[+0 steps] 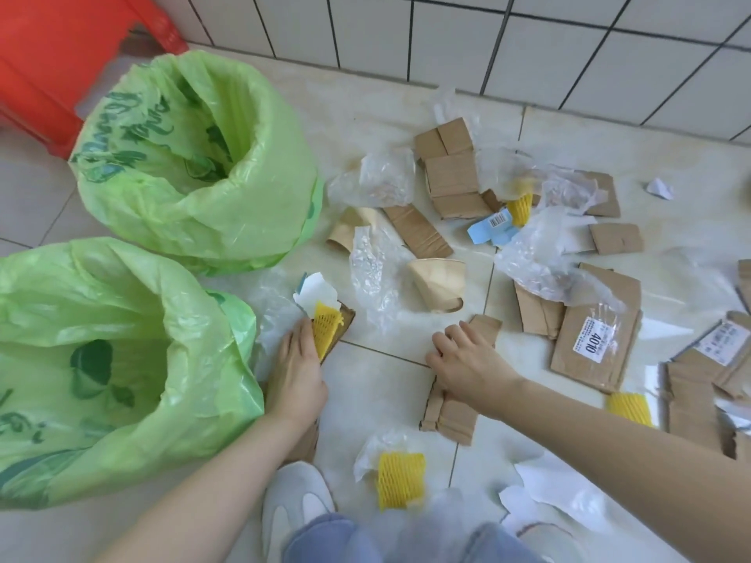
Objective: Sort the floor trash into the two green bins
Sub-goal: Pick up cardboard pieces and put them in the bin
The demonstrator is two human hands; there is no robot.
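While the right hand (463,361) pressed flat, fingers spread, on a cardboard strip (455,408) running twelve to six, the left hand (296,371) gripped yellow netting (325,325), the near bin (109,367) at its nine o'clock

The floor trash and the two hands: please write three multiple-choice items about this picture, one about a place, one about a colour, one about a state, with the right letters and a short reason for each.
1. Where does the red stool stand?
A. behind the far green bin
B. right of the cardboard
C. between the two bins

2. What colour is the foam net at the left hand?
A. blue
B. yellow
C. red

3. How does the paper cup lie?
A. upright
B. inside a bin
C. on its side on the floor

Answers:
1 A, it shows at the top left beyond the far green bin.
2 B, the mesh is bright yellow.
3 C, its open mouth faces sideways on the tiles.
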